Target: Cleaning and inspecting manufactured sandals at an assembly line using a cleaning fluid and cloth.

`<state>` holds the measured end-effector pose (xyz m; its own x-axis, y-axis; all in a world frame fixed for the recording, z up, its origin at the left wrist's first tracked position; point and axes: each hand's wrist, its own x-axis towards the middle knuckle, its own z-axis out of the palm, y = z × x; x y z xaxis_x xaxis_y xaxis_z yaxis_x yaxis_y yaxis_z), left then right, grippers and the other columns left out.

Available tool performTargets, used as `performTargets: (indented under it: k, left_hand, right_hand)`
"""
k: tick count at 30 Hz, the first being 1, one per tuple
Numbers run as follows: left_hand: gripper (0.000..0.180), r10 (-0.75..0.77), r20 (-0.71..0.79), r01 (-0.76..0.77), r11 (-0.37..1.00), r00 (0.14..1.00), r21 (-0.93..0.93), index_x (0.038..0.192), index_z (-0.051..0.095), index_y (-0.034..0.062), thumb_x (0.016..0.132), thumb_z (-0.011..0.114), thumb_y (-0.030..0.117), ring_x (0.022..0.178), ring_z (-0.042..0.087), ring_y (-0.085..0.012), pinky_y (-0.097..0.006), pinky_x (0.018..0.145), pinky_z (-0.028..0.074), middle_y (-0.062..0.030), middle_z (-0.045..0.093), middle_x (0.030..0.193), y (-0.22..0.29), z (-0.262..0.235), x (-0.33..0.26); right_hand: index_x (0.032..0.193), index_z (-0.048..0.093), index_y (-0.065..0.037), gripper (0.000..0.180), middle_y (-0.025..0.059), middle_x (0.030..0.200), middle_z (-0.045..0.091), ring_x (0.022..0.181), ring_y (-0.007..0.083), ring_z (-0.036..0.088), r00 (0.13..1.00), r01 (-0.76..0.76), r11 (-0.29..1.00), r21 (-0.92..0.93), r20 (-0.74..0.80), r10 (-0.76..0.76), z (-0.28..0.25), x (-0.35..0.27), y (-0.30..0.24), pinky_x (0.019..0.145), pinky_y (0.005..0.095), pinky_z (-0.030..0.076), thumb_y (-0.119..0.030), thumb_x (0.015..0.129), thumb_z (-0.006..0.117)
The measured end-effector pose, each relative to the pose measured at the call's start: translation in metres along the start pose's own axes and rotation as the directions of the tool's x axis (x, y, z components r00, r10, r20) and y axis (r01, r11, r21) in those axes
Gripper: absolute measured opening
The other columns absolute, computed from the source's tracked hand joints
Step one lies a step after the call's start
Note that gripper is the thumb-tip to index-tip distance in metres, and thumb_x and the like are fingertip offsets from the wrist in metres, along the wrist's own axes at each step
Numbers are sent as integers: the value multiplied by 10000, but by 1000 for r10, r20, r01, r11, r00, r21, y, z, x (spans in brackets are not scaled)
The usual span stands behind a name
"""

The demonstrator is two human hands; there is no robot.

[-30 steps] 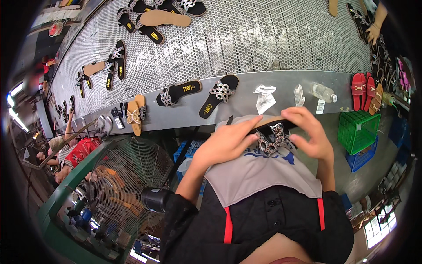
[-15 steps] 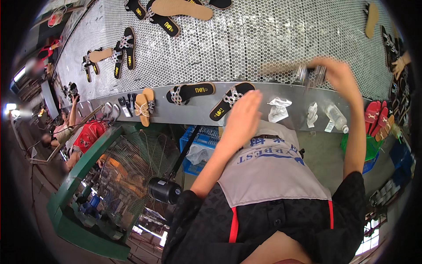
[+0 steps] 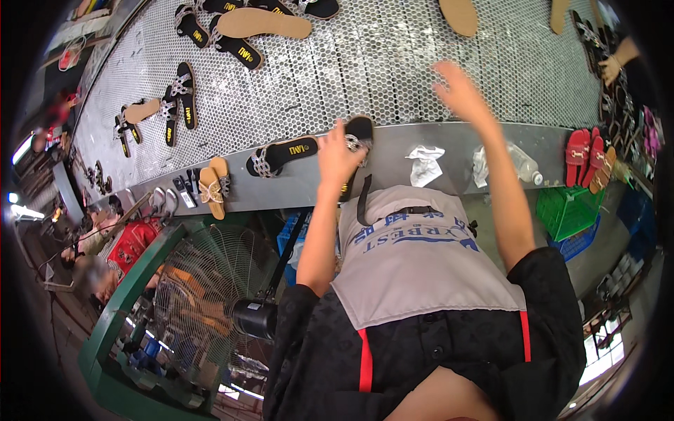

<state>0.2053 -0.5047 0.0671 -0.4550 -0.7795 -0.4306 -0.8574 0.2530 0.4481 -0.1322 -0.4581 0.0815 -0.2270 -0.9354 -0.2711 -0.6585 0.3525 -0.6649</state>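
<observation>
My left hand (image 3: pixel 339 156) is closed round the middle of a black sandal (image 3: pixel 360 130) with a silver strap, at the near metal ledge. The hand hides much of the strap and sole. Just left of it lies a matching sandal (image 3: pixel 293 149), its black insole facing up. My right hand (image 3: pixel 460 91) is raised over the mesh belt, fingers apart, holding nothing. Farther out on the belt, beyond that hand, lies a tan sole (image 3: pixel 460 15), underside up.
More black sandals (image 3: pixel 184 91) lie on the mesh belt (image 3: pixel 337 77) at left. Crumpled white paper (image 3: pixel 425 165), a clear bottle (image 3: pixel 523 165) and red sandals (image 3: pixel 586 156) line the ledge. A large fan (image 3: pixel 210 295) stands at near left. Another person's hand (image 3: pixel 618 62) shows at far right.
My right hand has let go of the blurred sandal it held over the belt and moved left. My left hand has closed on the ledge sandal, which has turned more upright. The view has shifted.
</observation>
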Motion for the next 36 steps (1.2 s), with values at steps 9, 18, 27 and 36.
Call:
performTargets:
  k: [9, 18, 27, 36]
  left_hand:
    - [975, -287, -116, 56, 530, 951, -846, 1527, 259, -42, 838, 832, 344, 1078, 617, -208, -315, 931, 501, -177, 601, 1258, 61, -120, -40]
    - [1007, -230, -189, -67, 455, 955, -888, 1527, 258, -48, 816, 841, 364, 1128, 583, -200, -324, 980, 468, -168, 591, 1254, 65, -137, -75]
    - [1066, -247, -357, -188, 519, 901, -834, 1537, 198, -80, 823, 850, 370, 1136, 588, -226, -319, 950, 502, -189, 552, 1297, 42, -144, -64]
    - [1055, -208, -392, -276, 432, 896, -859, 1531, 227, -60, 813, 859, 383, 1278, 496, -280, -368, 1098, 379, -222, 494, 1395, 46, -167, -67]
  right_hand:
    - [1591, 270, -54, 803, 133, 1535, 407, 1404, 235, 411, 891, -204, 556, 806, 388, -236, 22, -149, -174, 1144, 369, 348, -237, 930, 687]
    - [1551, 340, 2, 786, 119, 1487, 459, 1360, 224, 454, 878, -312, 441, 841, 433, -205, -1, -204, -183, 1145, 360, 339, -204, 879, 694]
    - [1475, 467, -10, 604, 97, 1337, 570, 1201, 182, 546, 945, -202, 559, 805, 310, -105, -8, -218, -185, 1035, 323, 434, -133, 910, 643]
    - [1449, 503, -47, 557, 95, 1369, 576, 1183, 203, 579, 987, 56, 879, 473, 103, -119, 6, -206, -185, 1004, 326, 462, -82, 907, 629]
